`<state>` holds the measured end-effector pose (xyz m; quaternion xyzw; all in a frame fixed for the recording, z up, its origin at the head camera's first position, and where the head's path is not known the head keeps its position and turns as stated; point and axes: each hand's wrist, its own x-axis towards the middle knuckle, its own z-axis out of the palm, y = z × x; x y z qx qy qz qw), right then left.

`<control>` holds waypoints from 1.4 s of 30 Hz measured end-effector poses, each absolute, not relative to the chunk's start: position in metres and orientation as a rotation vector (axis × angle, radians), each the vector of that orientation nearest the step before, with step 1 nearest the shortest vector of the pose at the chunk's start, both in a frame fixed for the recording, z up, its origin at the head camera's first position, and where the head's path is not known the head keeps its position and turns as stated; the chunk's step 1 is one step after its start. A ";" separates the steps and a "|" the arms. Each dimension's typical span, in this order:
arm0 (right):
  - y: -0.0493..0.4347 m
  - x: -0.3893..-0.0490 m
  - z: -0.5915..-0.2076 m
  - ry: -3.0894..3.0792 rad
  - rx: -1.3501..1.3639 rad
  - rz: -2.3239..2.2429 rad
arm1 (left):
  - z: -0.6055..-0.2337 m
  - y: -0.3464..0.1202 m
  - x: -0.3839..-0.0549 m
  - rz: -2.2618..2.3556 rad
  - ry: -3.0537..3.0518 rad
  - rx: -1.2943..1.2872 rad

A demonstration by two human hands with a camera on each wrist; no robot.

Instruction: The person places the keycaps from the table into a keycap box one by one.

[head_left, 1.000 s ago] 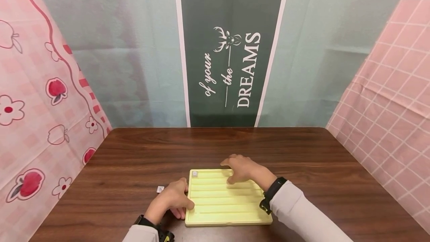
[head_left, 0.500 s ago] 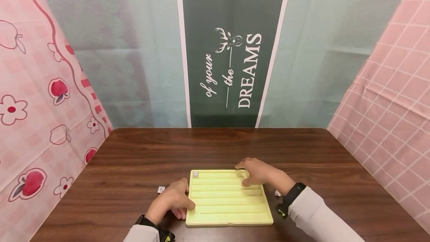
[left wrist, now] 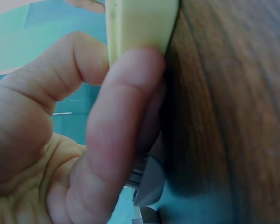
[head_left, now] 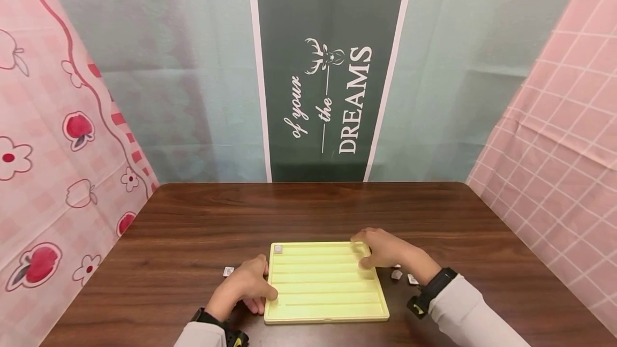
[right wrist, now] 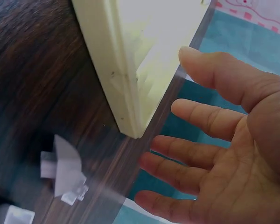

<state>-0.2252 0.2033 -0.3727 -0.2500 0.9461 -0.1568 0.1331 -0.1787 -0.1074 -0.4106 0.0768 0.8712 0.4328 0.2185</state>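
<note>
A shallow pale yellow tray with ridged rows lies on the table. My left hand grips its left edge, thumb on the rim and fingers against the side wall; the left wrist view shows the edge pinched. Over the tray's far right corner is my right hand, fingers spread; in the right wrist view they are apart from the corner with nothing between them. A small pale square piece, keycap-like, sits in the tray's far left corner.
Several small grey-white pieces lie right of the tray, one with a curved side in the right wrist view. Another white piece lies beside my left hand. Fabric curtains enclose the brown wooden table.
My right hand has slid rightward along the tray's far side to its right corner, uncovering small pieces on the table. The left hand keeps its grip on the tray.
</note>
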 end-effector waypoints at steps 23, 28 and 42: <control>0.245 -0.219 -0.372 2.777 -0.668 -0.469 | -0.407 -0.109 -0.179 1.198 2.425 0.201; 0.250 -0.219 -0.373 2.775 -0.662 -0.429 | -0.407 -0.108 -0.179 1.189 2.424 0.194; 0.254 -0.216 -0.386 2.773 -0.654 -0.391 | -0.409 -0.107 -0.179 1.187 2.421 0.183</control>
